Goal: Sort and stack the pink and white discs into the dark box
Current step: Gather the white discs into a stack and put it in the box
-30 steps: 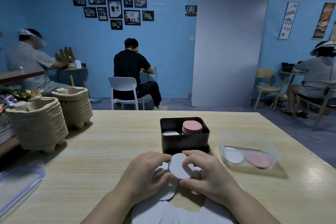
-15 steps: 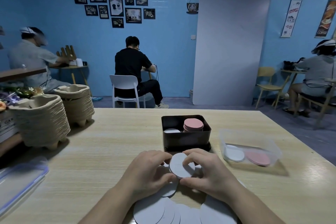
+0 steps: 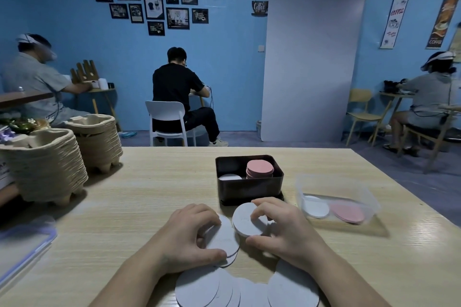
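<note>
Head view: your right hand point(image 3: 287, 229) pinches a few white discs point(image 3: 245, 219) by the edge, thumb below and fingers on top, tilted up off the bench point(image 3: 124, 207). Your left hand point(image 3: 184, 234) curls round another white pile point(image 3: 224, 239) lying flat. The dark box point(image 3: 249, 190) sits straight ahead, just beyond the right hand, which is the nearer one. Inside, its white stack point(image 3: 229, 177) lies low on the left and the pink stack point(image 3: 259, 169) stands taller on the right. The discs look thin, flat and matte; the box looks smooth and stiff-walled.

The small dark wall sign point(image 3: 259, 8) reads "Coffee". The white banner point(image 3: 394, 23) and the brown banner point(image 3: 442, 23) each read "COFFEE".
</note>
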Available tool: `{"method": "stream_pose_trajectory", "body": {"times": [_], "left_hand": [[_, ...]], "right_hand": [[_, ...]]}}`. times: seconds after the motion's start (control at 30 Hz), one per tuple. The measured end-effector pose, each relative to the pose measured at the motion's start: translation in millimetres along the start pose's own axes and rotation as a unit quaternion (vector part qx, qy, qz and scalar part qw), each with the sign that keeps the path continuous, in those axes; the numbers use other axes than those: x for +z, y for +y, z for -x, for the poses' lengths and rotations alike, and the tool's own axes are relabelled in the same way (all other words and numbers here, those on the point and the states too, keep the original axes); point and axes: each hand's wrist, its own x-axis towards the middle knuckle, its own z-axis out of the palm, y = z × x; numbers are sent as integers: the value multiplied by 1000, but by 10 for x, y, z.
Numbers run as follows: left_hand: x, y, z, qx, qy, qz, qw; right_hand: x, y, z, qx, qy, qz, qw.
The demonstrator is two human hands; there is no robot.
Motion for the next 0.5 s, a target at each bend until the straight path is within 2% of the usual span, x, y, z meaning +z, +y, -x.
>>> {"method": "stream_pose_trajectory", "body": {"times": [0.3, 0.5], "left_hand": [[-81, 71, 11, -30, 110, -3, 993], [-33, 206, -29, -9, 107, -25, 994]], "right_hand": [[-13, 20, 22, 26, 8, 22, 999], [46, -49, 0, 5, -28, 9, 1000]]}}
